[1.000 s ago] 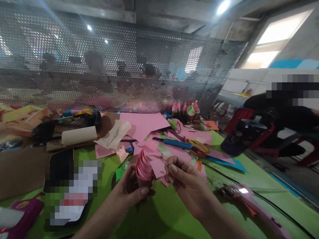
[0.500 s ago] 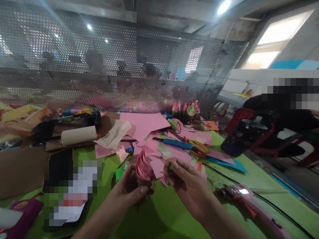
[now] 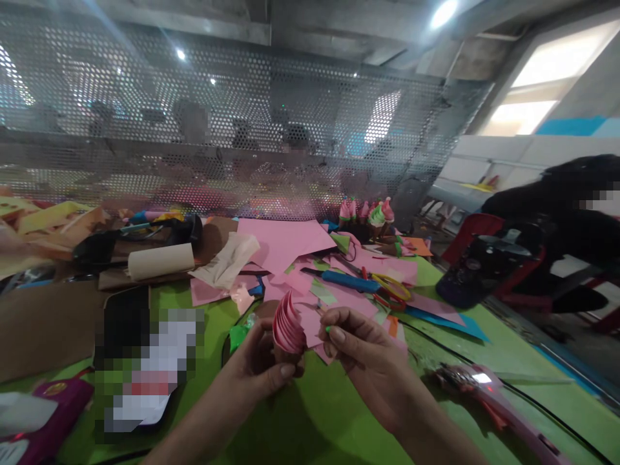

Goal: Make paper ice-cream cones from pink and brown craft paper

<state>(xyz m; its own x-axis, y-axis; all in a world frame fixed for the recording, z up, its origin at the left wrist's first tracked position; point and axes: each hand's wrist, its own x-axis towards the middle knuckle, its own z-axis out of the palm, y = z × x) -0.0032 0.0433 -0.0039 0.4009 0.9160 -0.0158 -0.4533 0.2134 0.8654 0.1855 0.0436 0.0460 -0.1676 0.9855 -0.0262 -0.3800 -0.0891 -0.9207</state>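
Note:
My left hand (image 3: 261, 368) is wrapped round the brown base of a paper ice cream cone (image 3: 287, 328), whose pink pleated swirl points upward. My right hand (image 3: 371, 352), just to the right of it, pinches a tiny green ball (image 3: 328, 329) between thumb and fingertips. A small gap lies between the ball and the cone. Beside my left hand a bright green lump (image 3: 239, 337) with clear wrapping rests on the green table (image 3: 310, 426). Pink paper scraps (image 3: 314, 323) lie behind both hands.
A blue-handled cutter (image 3: 349, 281) and yellow-and-red scissors (image 3: 391, 288) lie on the scraps. At right are a pink glue gun (image 3: 508, 403) and a dark bottle (image 3: 462, 274). At left lies a phone (image 3: 159, 394). Finished paper cones (image 3: 379, 214) stand behind.
The green ball shows more clearly at my right fingertips, which have turned slightly. The view has shifted a little; my left hand keeps its hold on the cone.

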